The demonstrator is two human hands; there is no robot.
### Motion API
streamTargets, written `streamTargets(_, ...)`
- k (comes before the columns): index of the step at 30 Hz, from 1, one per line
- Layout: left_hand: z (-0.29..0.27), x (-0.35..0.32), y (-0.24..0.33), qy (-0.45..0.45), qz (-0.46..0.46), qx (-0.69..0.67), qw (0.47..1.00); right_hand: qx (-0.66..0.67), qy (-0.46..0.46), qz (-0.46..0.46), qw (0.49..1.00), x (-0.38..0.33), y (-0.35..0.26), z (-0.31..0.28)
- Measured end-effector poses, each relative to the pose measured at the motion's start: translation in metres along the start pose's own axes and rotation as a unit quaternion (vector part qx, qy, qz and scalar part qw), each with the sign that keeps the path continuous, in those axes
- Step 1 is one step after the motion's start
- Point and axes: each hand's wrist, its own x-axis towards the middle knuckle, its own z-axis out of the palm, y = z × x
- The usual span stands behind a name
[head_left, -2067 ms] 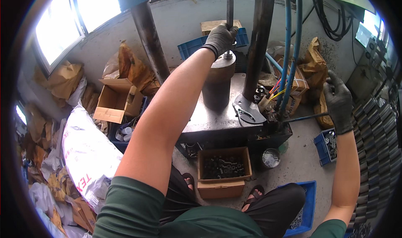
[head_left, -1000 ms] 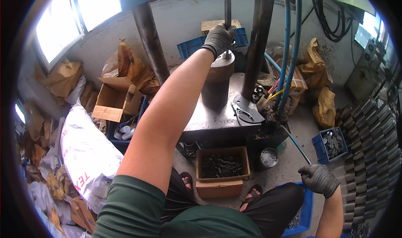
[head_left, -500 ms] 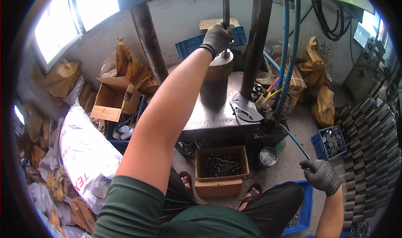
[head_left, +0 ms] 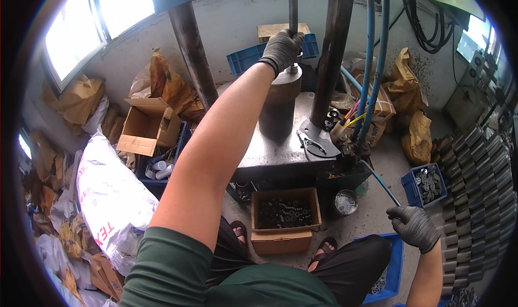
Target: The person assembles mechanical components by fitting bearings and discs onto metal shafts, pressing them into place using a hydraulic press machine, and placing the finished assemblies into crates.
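My left hand, in a dark grey glove, reaches far forward with its fingers closed around the lower end of the vertical metal press rod. Whether it also holds a small part there is hidden. Just below stands a thick dark metal cylinder with a bright stud on top, upright on the press table. At the right, my right hand, gloved too, is closed on the end of a thin blue lever that slopes down from the valve block beside the press. Pliers lie on a curved plate at the table's right.
Two dark columns flank the cylinder, with blue hoses at the right. A cardboard box of small metal parts stands below. Blue crates, stacked metal pieces and a white sack crowd the sides.
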Motion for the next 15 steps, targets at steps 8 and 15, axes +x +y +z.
streamTargets(8,-0.001,-0.004,0.004,0.006,0.0,0.008,1.0,-0.014,-0.016,0.019,1.0,0.002,-0.006,-0.005)
streamTargets(15,0.001,0.001,-0.003,-0.001,0.0,-0.006,1.0,-0.051,-0.009,0.005,0.999,0.0,-0.005,-0.005)
